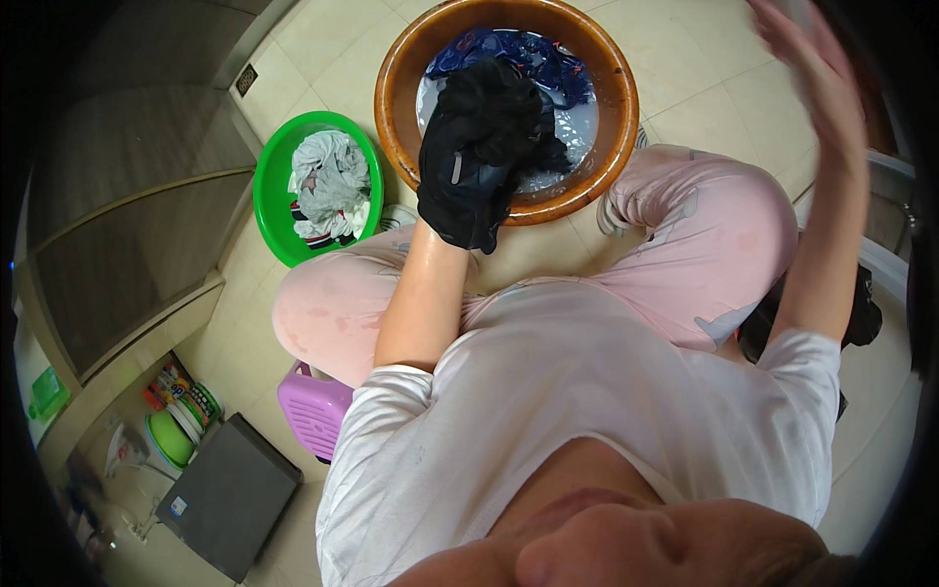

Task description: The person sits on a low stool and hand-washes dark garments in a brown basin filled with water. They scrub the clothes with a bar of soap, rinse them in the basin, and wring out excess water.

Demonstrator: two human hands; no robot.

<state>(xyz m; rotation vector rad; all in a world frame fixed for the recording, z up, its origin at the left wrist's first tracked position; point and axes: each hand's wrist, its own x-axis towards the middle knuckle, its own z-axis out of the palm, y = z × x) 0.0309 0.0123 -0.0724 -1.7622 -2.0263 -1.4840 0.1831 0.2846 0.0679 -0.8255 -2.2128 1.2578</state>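
A wet black garment covers my left hand, which is hidden inside or under it; my bare left forearm comes out below the cloth. The bundle is over the near left part of a large brown basin holding cloudy, sudsy water. Dark blue wet fabric lies in the water at the basin's far side. My right hand is raised at the upper right, away from the basin, slightly blurred, with its fingers extended and no held object visible.
Left of the brown basin stands a green basin with light and striped clothes. A purple plastic stool is beside my left thigh. A dark grey box-like object stands lower left, and a black bag lies at right.
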